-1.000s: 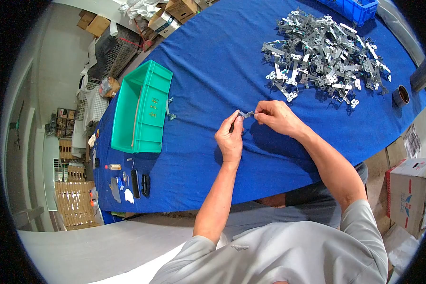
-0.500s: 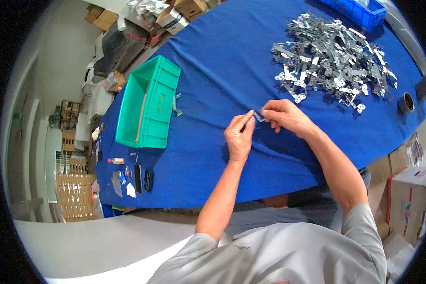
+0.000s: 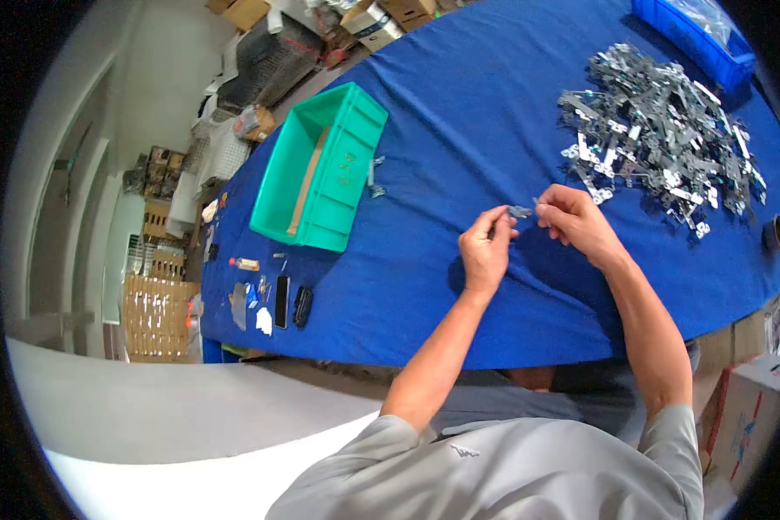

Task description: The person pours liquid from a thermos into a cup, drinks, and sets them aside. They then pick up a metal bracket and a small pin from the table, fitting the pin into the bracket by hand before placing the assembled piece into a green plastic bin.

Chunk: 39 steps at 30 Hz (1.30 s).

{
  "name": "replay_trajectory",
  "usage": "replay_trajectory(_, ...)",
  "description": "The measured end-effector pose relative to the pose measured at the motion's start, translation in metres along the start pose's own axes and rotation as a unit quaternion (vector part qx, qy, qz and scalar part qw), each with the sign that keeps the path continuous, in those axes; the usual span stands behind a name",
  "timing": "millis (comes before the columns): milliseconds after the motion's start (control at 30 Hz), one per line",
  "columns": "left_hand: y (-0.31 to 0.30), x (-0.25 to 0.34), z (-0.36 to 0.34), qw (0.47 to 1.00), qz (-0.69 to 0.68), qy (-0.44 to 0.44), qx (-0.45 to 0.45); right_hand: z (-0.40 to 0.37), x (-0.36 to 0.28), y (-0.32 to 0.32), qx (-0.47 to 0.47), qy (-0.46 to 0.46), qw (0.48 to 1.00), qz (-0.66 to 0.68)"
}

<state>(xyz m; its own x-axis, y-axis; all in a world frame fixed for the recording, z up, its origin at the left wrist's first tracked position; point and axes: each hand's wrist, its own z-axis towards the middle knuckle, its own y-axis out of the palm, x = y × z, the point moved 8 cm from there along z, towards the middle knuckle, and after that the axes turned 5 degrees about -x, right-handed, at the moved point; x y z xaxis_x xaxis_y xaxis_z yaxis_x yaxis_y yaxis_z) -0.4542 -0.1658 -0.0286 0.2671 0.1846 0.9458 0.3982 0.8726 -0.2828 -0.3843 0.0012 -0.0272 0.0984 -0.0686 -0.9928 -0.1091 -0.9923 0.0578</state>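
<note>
Between the fingertips of my left hand [image 3: 485, 251] is a small metal part [image 3: 518, 211], pinched at its left end. My right hand [image 3: 578, 223] is closed just to the right of it, with its fingertips pressed around something small and pale that I cannot make out. A narrow gap separates the two hands, which are held above the blue cloth [image 3: 425, 286]. Up and to the right lies a large heap of similar metal parts [image 3: 659, 130], loosely tangled.
A green crate [image 3: 342, 182] stands at the left, with a few metal parts [image 3: 376, 178] beside it. A blue bin [image 3: 698, 39] is at the upper right, a round dark cup [image 3: 776, 232] at the right edge. Phone [image 3: 282, 302], black case [image 3: 302, 306] and small bottle [image 3: 244, 263] lie lower left.
The view has shifted, so the table things appear displaced. My hands are slightly farther apart, and the metal part shows more clearly in my left fingertips.
</note>
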Motion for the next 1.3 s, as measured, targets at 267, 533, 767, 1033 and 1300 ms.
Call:
replay_trajectory(267, 0.001, -0.005, -0.001, 0.998, -0.053, -0.015, -0.011, -0.004, -0.007, 0.007, -0.025, -0.013, 0.999, -0.033)
replay_trajectory(533, -0.006, 0.012, 0.0, 0.995, 0.058, 0.079, 0.015, 0.004, 0.004, 0.002, 0.01, -0.067, 0.99, -0.12)
replay_trajectory(767, -0.001, 0.027, -0.002, 0.988, 0.095, 0.118, -0.008, 0.002, 0.009, 0.001, -0.014, -0.021, 0.998, -0.058)
replay_trajectory(1033, 0.001, 0.021, -0.002, 0.991, 0.075, 0.109, -0.028, 0.0, 0.007, 0.008, -0.072, 0.011, 0.995, 0.066)
replay_trajectory(1300, 0.009, 0.007, -0.004, 0.997, 0.035, 0.041, -0.048, 0.004, 0.006, -0.012, 0.057, -0.047, 0.997, 0.02)
